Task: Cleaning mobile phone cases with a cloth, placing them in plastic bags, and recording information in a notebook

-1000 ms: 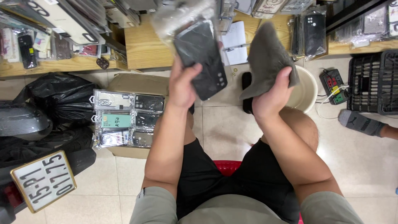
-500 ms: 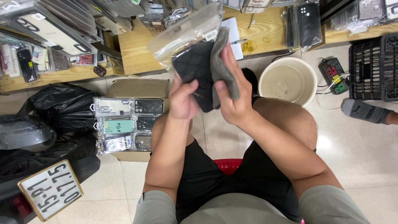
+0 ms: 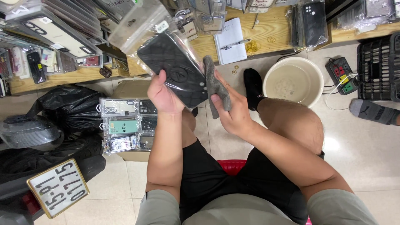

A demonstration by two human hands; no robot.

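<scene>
My left hand grips a black phone case in a clear plastic sleeve, held up and tilted in front of me. My right hand holds a grey cloth bunched against the lower right corner of the sleeve. I sit on a red stool with my knees apart.
A cardboard box on the floor carries several packaged phone cases. A cream basin of water stands right of my sock foot. A power strip, black crate, wooden shelves, black bags and another person's foot surround me.
My left hand tilted the sleeved case leftward and turned its face up. The cloth came from far right onto the case and now sits at its lower right corner.
</scene>
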